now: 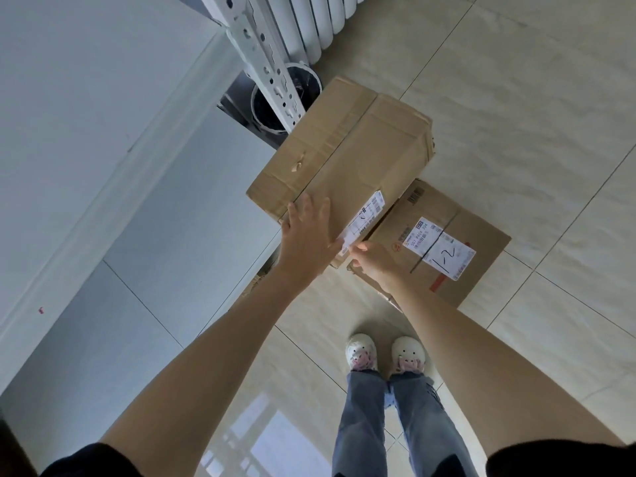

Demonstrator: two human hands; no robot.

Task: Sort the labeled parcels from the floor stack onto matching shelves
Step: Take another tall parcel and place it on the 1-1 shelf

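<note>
Glossy beige floor tiles (516,98) reflect a bright window. A white shelf (86,115) fills the left, its perforated post (265,63) beside a white radiator (309,18) and black bin (275,101).

1 head view, steeply downward, hands close

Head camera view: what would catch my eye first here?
Two bare arms reach down to a big cardboard box at the centre, the left hand flat on its top, the right hand at its near corner. Beside it on the tiled floor lies a smaller box with a label marked 1-2.
</note>
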